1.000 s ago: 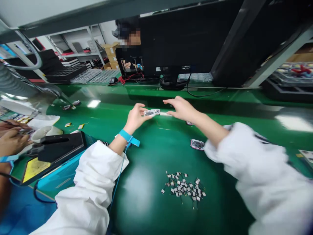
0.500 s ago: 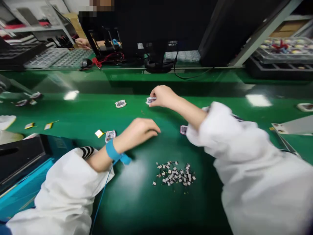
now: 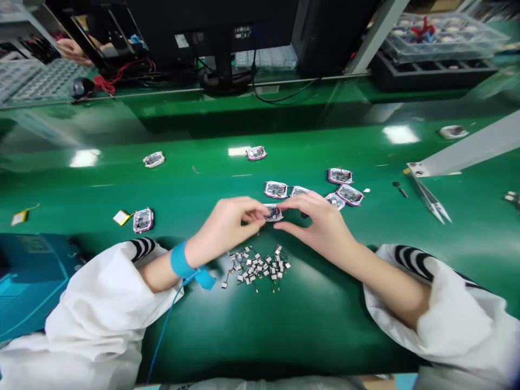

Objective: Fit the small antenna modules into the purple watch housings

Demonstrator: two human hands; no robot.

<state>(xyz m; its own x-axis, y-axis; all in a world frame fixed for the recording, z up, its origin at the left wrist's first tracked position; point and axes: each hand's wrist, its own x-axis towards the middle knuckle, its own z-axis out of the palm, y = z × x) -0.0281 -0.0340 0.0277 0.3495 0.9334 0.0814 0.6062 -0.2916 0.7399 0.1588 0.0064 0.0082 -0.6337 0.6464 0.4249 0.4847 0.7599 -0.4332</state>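
Observation:
Over the green table (image 3: pixel 227 325), my left hand (image 3: pixel 235 219) pinches the left side of a small watch-like case (image 3: pixel 273 213) with a circuit board inside. My right hand (image 3: pixel 319 222) is at the right side of that case, thumb and fingers spread apart around its edge. A blue band with a cord circles my left wrist. Just below the hands lies a pile of small square parts with short black leads (image 3: pixel 258 266). Similar open cases (image 3: pixel 276 189) lie beyond and to the right of my hands.
Tweezers (image 3: pixel 433 200) lie at the right beside a white arm (image 3: pixel 471 149). One case (image 3: pixel 143 220) with a yellow battery (image 3: pixel 121 218) sits at the left, near a blue bin (image 3: pixel 32 281). A monitor stand (image 3: pixel 225 76) stands behind. Another person's hand (image 3: pixel 73 50) shows at top left.
My right hand has come back towards me from the far side of the table, and a case is now between both hands. The view has shifted right, showing more cases.

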